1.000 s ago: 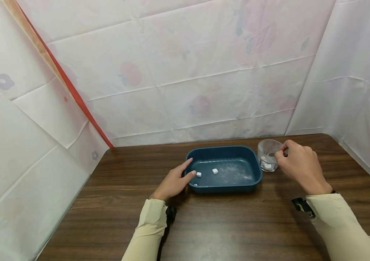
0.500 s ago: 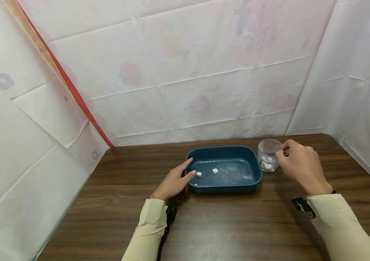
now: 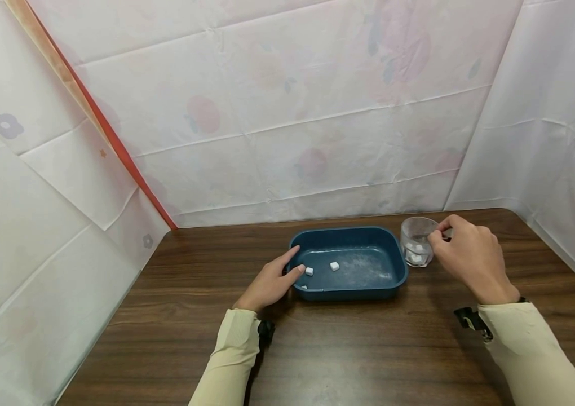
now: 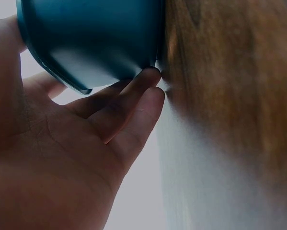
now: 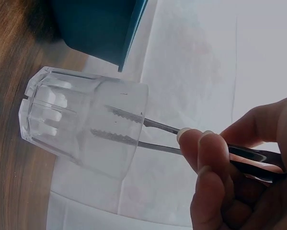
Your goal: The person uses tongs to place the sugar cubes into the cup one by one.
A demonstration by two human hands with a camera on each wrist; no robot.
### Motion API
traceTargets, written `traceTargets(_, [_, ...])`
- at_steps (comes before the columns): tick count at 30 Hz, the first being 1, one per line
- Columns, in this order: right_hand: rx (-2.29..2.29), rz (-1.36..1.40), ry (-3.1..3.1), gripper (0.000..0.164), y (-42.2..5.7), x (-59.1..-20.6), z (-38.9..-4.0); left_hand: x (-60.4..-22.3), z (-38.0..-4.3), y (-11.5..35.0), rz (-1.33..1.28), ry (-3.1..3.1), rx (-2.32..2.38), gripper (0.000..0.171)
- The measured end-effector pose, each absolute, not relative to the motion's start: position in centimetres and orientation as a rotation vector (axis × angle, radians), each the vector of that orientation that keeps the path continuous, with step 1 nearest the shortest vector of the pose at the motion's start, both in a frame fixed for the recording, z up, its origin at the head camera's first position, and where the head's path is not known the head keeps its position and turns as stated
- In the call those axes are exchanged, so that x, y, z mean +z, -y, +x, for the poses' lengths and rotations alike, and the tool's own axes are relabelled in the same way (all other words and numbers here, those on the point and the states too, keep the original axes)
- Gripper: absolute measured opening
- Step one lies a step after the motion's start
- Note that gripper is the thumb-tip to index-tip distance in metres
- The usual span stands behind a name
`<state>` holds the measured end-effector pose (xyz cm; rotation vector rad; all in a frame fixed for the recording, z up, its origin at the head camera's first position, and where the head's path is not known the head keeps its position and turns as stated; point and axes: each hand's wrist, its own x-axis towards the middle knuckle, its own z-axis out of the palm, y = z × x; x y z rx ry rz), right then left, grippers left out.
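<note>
My left hand point(image 3: 267, 286) holds the left end of a dark blue tray point(image 3: 400, 282), thumb over the rim and lower fingers against the outer wall in the left wrist view. In that tray, a small white cube point(image 3: 334, 266) lies near the middle, another by the thumb, and a third is partly hidden by the front rim. With my right hand point(image 3: 470, 256) I grip black tweezers point(image 5: 160, 126); their serrated tips stand apart inside a clear glass point(image 5: 86, 115), with nothing between them. Several white cubes point(image 5: 50, 115) lie at the glass's bottom.
The glass stands just right of the tray on a brown wooden table point(image 3: 358, 349). White patterned sheeting point(image 3: 277, 113) closes off the back and both sides. A red-orange strip point(image 3: 115, 146) runs down the left corner.
My right hand has shifted very slightly to the right and up by the glass. My left hand, the tray and the cubes in it look unmoved.
</note>
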<state>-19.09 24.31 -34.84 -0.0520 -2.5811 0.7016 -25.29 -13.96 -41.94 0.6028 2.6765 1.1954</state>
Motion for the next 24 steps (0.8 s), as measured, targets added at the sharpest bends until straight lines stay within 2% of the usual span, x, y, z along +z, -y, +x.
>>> traceTargets(24, [0.703,0.041,2.463,0.016,-23.63,-34.79,-18.87,-41.99,-25.19,14.00,0.615,-2.673,1.206,0.066])
